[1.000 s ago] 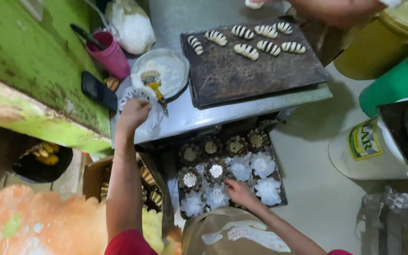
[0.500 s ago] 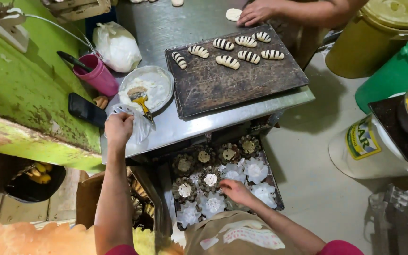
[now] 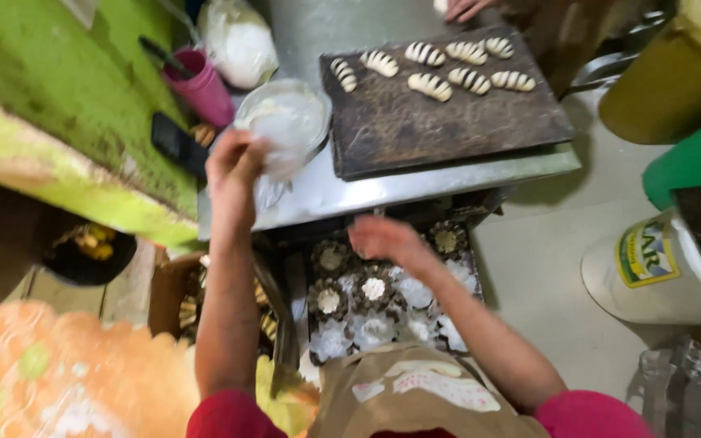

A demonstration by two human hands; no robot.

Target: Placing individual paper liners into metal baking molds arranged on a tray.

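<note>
2 bare hands are in view over a grey metal bench (image 3: pixel 415 182). The left hand (image 3: pixel 235 166) is raised at the bench's near left edge, fingers (image 3: pixel 247 154) closed on a thin white paper baking liner (image 3: pixel 273 174), just beside a round shallow bowl of white filling (image 3: pixel 285 118). The right hand (image 3: pixel 387 239) hovers, blurred, with fingers loosely spread and holding nothing, above a dark tray of fluted moulds (image 3: pixel 387 300) on the lower level; several moulds carry white liners. A dark rectangular baking sheet (image 3: pixel 448 122) lies to the right on the bench, with 7 striped pastries (image 3: pixel 432 85) along its far edge. A pink cup (image 3: pixel 200 85) stands far left. Another person's hand (image 3: pixel 466 8) rests at the far edge.
</note>
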